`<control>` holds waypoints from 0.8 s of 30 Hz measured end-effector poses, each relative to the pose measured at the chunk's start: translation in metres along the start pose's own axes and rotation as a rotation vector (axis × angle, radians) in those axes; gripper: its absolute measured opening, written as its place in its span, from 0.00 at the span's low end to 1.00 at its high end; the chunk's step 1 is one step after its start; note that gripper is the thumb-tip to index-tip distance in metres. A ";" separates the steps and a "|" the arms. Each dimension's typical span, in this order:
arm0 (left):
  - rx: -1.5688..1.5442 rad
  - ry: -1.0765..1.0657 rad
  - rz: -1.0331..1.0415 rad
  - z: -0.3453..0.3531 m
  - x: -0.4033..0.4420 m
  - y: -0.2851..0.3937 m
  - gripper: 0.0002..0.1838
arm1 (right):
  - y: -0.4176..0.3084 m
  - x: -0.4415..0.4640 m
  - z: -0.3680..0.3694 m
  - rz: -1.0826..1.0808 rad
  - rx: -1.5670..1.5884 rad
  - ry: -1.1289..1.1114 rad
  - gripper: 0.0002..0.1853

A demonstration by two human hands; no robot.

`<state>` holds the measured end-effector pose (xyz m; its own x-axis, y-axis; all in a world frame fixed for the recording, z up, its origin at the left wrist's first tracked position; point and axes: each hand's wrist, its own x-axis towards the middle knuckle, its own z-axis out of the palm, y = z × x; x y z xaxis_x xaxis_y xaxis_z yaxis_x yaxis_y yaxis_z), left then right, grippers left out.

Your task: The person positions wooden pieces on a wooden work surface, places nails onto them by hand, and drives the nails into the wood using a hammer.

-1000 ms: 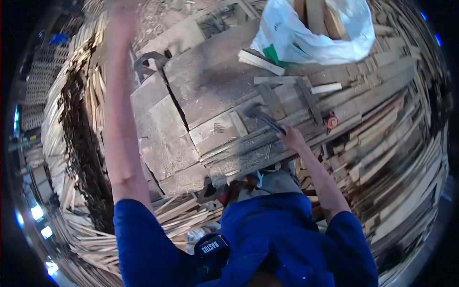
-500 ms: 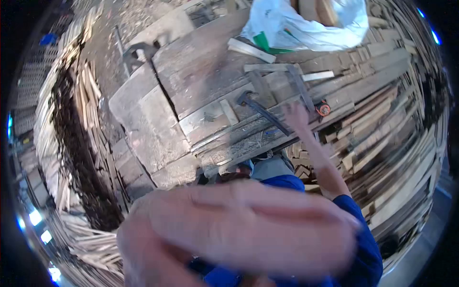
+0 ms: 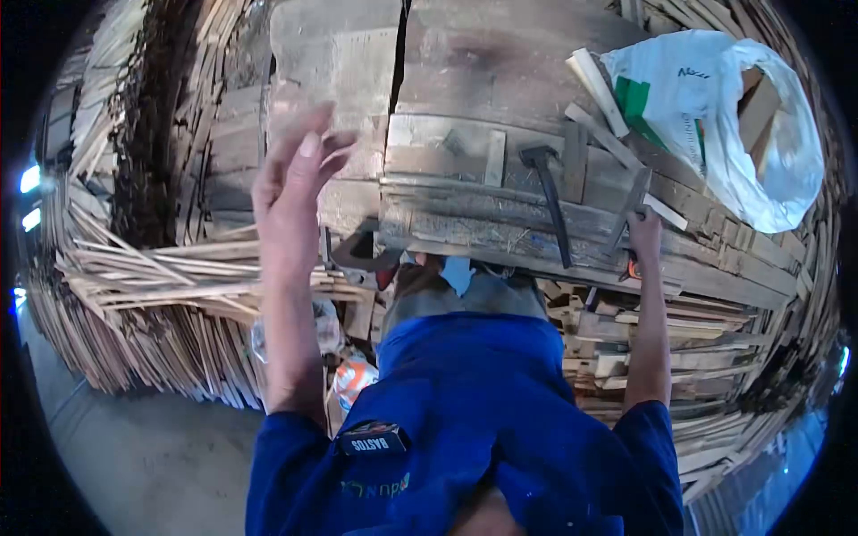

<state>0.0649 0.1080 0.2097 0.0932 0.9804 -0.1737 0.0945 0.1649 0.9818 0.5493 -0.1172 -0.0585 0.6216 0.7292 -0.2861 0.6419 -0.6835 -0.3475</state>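
Observation:
My left hand [image 3: 299, 179] is raised over the left part of the wooden bench [image 3: 335, 76], fingers apart and slightly blurred, holding nothing. At the bench's front right, the fingers of my right hand [image 3: 645, 230] are closed on a dark flat bar [image 3: 628, 207]. A hammer [image 3: 554, 201] lies to the left of that hand, its head away from me. Partly hidden beside my right wrist is an orange tape measure [image 3: 633, 266]. Short wood strips [image 3: 496, 158] lie flat on the bench, one pale strip [image 3: 666, 213] just beyond my right hand.
A white plastic bag [image 3: 670, 98] with wood pieces stands at the back right. Thin sticks [image 3: 170, 277] are piled at the left, and stacked boards [image 3: 697, 330] at the right. A dark curved tool [image 3: 362, 250] is at the front edge. Grey floor [image 3: 161, 447] shows lower left.
The view has turned and shifted. My left hand, large and blurred close to the camera before, is now over the bench. My right hand let go of the hammer and has closed on the bar.

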 end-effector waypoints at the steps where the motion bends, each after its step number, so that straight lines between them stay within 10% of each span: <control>1: 0.070 0.182 -0.116 -0.011 -0.007 -0.029 0.24 | -0.017 0.003 -0.013 0.107 0.268 -0.163 0.23; 5: 0.010 0.375 -0.300 -0.047 -0.065 -0.132 0.19 | -0.090 0.006 -0.005 0.252 1.048 -0.248 0.15; 17: 0.236 0.327 -0.128 -0.044 -0.117 -0.212 0.13 | -0.243 0.066 0.072 -0.376 0.540 -0.053 0.17; 24: 0.547 0.266 -0.109 -0.038 -0.097 -0.212 0.13 | -0.306 0.158 0.140 -0.357 0.182 -0.035 0.21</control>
<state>-0.0019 -0.0175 0.0218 -0.1897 0.9658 -0.1766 0.5906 0.2559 0.7653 0.3881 0.2118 -0.1226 0.3559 0.9228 -0.1475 0.7227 -0.3719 -0.5826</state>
